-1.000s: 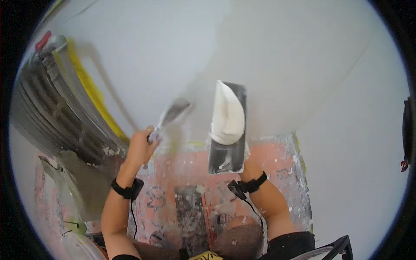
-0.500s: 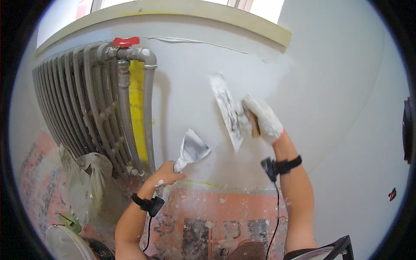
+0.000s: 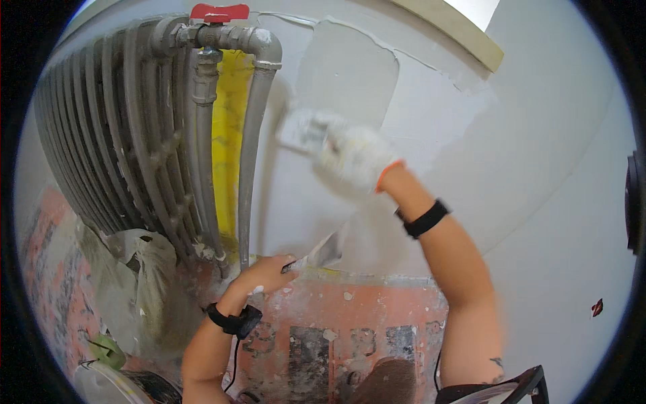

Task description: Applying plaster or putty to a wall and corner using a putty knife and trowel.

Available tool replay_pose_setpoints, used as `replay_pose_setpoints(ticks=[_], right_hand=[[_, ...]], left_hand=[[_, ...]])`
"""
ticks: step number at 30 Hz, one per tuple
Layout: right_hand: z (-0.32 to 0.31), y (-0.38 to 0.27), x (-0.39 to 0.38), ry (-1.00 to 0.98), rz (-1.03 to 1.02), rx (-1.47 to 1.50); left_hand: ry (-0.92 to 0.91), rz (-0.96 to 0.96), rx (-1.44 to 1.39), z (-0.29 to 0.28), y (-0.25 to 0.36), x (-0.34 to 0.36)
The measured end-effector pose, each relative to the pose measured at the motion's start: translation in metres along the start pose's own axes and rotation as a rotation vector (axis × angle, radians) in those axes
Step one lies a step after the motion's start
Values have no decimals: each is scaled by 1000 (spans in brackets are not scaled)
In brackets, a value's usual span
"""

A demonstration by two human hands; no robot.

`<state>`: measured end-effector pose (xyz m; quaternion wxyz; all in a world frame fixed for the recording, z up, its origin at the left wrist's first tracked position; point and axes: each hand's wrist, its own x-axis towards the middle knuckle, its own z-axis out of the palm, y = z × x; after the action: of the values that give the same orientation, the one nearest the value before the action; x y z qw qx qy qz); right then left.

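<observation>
My right hand [image 3: 353, 155], in a white glove with an orange cuff and blurred by motion, grips a putty-smeared trowel [image 3: 303, 131] against the white wall [image 3: 417, 128], right of the grey pipes [image 3: 259, 128]. A smooth greyish patch of wet putty [image 3: 346, 67] with a ridge along its top lies above the trowel. My left hand [image 3: 269, 273], bare with a white smear on it, is closed around the handle of a putty knife [image 3: 323, 250] held low near the foot of the wall; its blade is blurred.
A ribbed radiator [image 3: 101, 135] with a red valve handle [image 3: 219, 12] and a yellow strip [image 3: 229, 135] is at left. A greenish cloth [image 3: 151, 296] and bucket [image 3: 101, 384] lie below it. A sill [image 3: 451, 34] crosses the top. The floor [image 3: 350, 303] is stained pink.
The trowel, earlier held flat with a putty load, has swept up and left along the wall, where a wet patch now shows. My left hand with the knife moved slightly right. The view shifted.
</observation>
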<state>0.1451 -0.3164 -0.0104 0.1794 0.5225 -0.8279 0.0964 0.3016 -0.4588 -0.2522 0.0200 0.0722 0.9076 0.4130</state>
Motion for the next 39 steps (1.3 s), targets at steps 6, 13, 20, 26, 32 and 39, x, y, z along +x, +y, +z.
replay_pose_setpoints(ticks=[6, 13, 20, 26, 32, 39], right_hand=[[115, 7, -62, -138, 12, 11], [38, -49, -14, 360, 106, 450], [2, -36, 42, 540, 204, 321], [-30, 29, -27, 699, 292, 446], [-76, 139, -120, 732, 424, 836], [-82, 146, -157, 795, 572, 861]], left_hand=[[-245, -191, -81, 11, -4, -11], [-187, -39, 56, 12, -6, -18], [-162, -15, -29, 3, 33, -13], [-182, -110, -21, 5, 38, -7], [-171, -64, 32, 22, 35, 7], [-157, -77, 23, 29, 40, 17]])
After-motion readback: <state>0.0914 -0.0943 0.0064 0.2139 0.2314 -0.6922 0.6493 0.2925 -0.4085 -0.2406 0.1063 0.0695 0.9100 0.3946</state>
